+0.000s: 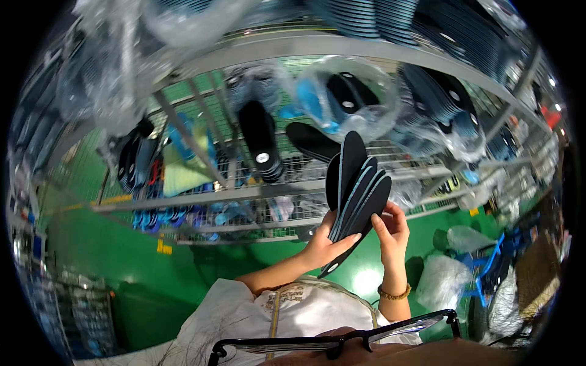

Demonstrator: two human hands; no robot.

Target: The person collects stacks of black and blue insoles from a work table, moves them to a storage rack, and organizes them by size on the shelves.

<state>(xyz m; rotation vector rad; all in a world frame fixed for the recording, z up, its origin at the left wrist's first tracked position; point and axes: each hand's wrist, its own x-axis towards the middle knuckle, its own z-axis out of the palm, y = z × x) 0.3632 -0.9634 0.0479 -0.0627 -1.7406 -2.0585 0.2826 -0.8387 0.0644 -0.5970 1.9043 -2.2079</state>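
Observation:
A fanned bunch of several black shoe insoles [360, 190] with light blue edges stands tilted between my hands. My left hand [328, 245] grips the lower part of the bunch, thumb across the front insole. My right hand [390, 227] touches the right edge of the front insole with thumb and fingers. Just behind the bunch, a single dark insole [311, 141] lies on the wire shelf. Left of that, a stack of black insoles [259, 137] with a round white mark at the heel rests on the same shelf.
A grey metal rack [287, 190] with wire shelves spans the front. Clear plastic bags [360, 116] of insoles fill it, and blue stacks [345, 18] sit on the upper tier. At the right stand a blue crate [488, 271] and a plastic bag [442, 280] on the green floor [201, 268].

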